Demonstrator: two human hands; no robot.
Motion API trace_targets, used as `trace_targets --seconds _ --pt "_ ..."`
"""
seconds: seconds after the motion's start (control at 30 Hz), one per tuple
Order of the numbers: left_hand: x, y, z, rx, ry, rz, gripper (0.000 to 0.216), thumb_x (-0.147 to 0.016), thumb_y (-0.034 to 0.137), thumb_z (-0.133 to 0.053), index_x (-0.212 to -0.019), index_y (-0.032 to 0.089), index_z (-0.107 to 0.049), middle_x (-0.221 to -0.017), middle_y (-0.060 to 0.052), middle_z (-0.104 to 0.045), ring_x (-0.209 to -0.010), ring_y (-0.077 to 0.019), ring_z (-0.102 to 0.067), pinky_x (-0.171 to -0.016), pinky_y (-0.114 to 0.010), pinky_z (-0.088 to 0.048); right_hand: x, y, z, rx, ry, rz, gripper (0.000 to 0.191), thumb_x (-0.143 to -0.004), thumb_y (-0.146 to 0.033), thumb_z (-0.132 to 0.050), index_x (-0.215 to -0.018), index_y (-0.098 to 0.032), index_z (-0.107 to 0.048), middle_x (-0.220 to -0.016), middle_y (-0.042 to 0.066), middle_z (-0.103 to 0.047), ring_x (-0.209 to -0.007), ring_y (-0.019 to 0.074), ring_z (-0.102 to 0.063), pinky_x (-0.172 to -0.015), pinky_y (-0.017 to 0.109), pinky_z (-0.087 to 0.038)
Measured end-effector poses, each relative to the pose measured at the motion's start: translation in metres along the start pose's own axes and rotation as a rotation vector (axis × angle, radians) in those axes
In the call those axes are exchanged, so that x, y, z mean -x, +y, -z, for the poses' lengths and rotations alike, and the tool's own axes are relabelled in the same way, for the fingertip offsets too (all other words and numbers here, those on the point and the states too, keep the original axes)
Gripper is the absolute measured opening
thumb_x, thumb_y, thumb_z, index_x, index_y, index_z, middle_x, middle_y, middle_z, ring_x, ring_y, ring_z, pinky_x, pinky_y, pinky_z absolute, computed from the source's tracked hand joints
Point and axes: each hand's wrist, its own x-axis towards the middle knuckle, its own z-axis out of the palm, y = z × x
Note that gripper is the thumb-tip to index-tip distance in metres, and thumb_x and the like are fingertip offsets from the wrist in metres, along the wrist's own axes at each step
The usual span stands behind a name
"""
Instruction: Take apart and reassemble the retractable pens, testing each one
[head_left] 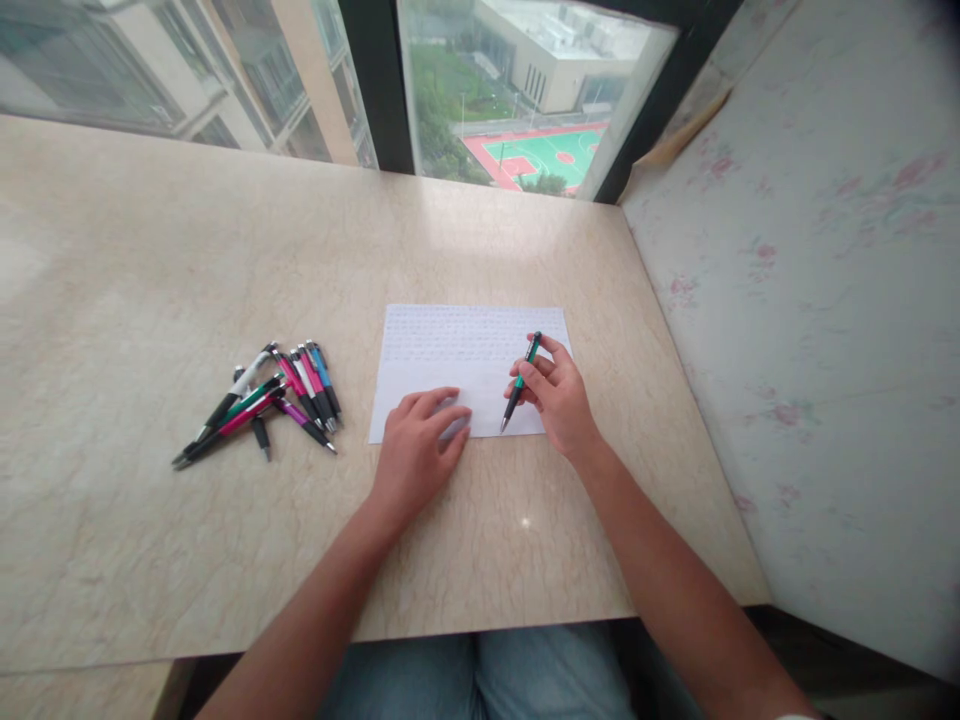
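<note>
A sheet of paper [420, 375] lies on the stone surface in front of me, its upper half covered with rows of small writing and its lower half plain. My right hand [559, 395] holds a green and black pen [524, 376] over the right side of the sheet. The pen is tilted, its tip pointing down near the paper's lower edge; whether it touches cannot be told. My left hand [420, 440] rests with fingers spread on the lower left part of the sheet, holding nothing.
To the left lies a pile of pens [240, 415] in pink, white, green, purple and blue with black grips. The beige stone counter [480, 250] meets a window at the back and a flower-patterned wall [810, 330] on the right. Its front edge is just before my legs.
</note>
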Motion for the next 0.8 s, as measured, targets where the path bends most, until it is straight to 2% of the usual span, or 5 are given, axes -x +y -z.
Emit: trace_targets --seconds 0.07,0.13,0.43,0.8 --pt "0.0003 0.0002 0.0001 -0.001 -0.002 0.003 0.018 -0.087 0.023 -0.060 -0.100 0.024 -0.073 -0.125 -0.007 -0.065 -0.111 -0.0277 -0.056 -0.095 -0.047 -0.046 0.0009 0.0016 -0.0012 0.002 -0.010 0.001 0.066 -0.078 -0.044 -0.072 -0.132 -0.030 -0.037 -0.085 -0.004 -0.064 -0.064 0.0138 -0.068 -0.059 0.028 -0.054" --pt "0.0007 0.0005 0.0003 -0.002 -0.001 0.006 0.019 -0.087 0.023 -0.060 -0.100 0.025 -0.073 -0.125 -0.007 -0.065 -0.112 -0.0278 -0.056 -0.095 -0.048 -0.046 0.0018 0.0031 -0.0023 0.025 -0.023 0.003 0.070 -0.078 -0.044 -0.073 -0.135 -0.031 -0.034 -0.085 -0.004 -0.065 -0.064 0.0143 -0.069 -0.058 0.027 -0.054" --pt "0.0017 0.0020 0.0011 -0.010 -0.005 0.015 0.018 -0.087 0.024 -0.060 -0.101 0.024 -0.072 -0.125 -0.006 -0.065 -0.113 -0.0275 -0.056 -0.096 -0.047 -0.045 0.0047 0.0066 -0.0052 0.062 -0.086 0.051 0.061 -0.082 -0.040 -0.071 -0.132 -0.030 -0.039 -0.086 -0.004 -0.068 -0.061 0.0124 -0.068 -0.056 0.024 -0.052" --pt "0.0018 0.0020 0.0002 -0.013 -0.006 0.017 0.018 -0.088 0.024 -0.060 -0.102 0.025 -0.072 -0.126 -0.006 -0.065 -0.113 -0.0274 -0.056 -0.096 -0.046 -0.045 0.0050 0.0075 -0.0055 0.098 -0.061 0.081 0.060 -0.081 -0.042 -0.072 -0.131 -0.029 -0.041 -0.084 -0.003 -0.068 -0.063 0.0130 -0.069 -0.056 0.024 -0.051"
